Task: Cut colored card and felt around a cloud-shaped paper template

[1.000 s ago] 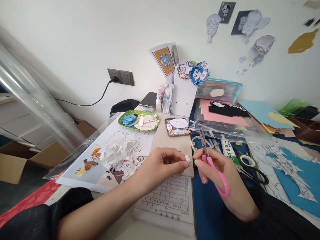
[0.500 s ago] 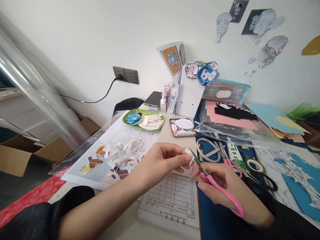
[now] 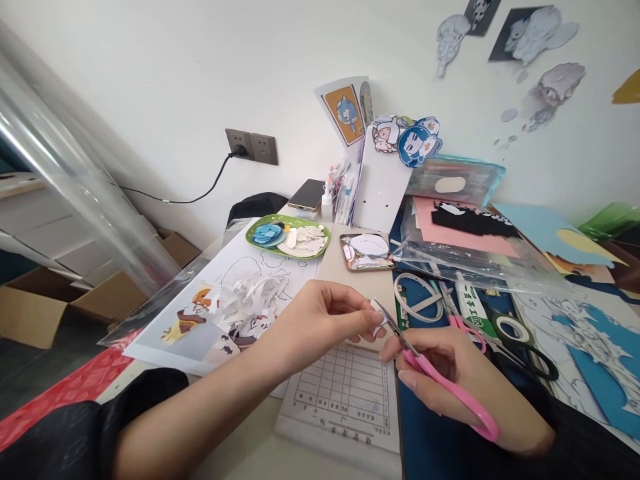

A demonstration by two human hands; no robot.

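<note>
Between thumb and fingers, my left hand (image 3: 333, 320) pinches a small white paper piece (image 3: 379, 311) with a dark printed outline. My right hand (image 3: 440, 373) grips pink-handled scissors (image 3: 445, 390), whose blades lie closed or nearly so along the right edge of that paper. Below both hands is a printed form pad (image 3: 345, 400) with a ruled table. Beyond my left hand stands a small tin (image 3: 367, 268) of paper cutouts. A heap of white paper scraps (image 3: 253, 300) lies to the left on a printed sheet (image 3: 180, 360).
At the back, a green tray (image 3: 253, 248) holds blue and white paper pieces. On the right lie a second pair of pink scissors (image 3: 467, 330), black-handled scissors (image 3: 537, 360), a tape roll (image 3: 511, 328) and a glue tube (image 3: 470, 300). A clear plastic roll (image 3: 95, 173) leans at left.
The scissor blades have come closer together against the paper piece, and the pink handle has shifted slightly right. My left hand keeps its pinch; the whole view has tilted a little.
</note>
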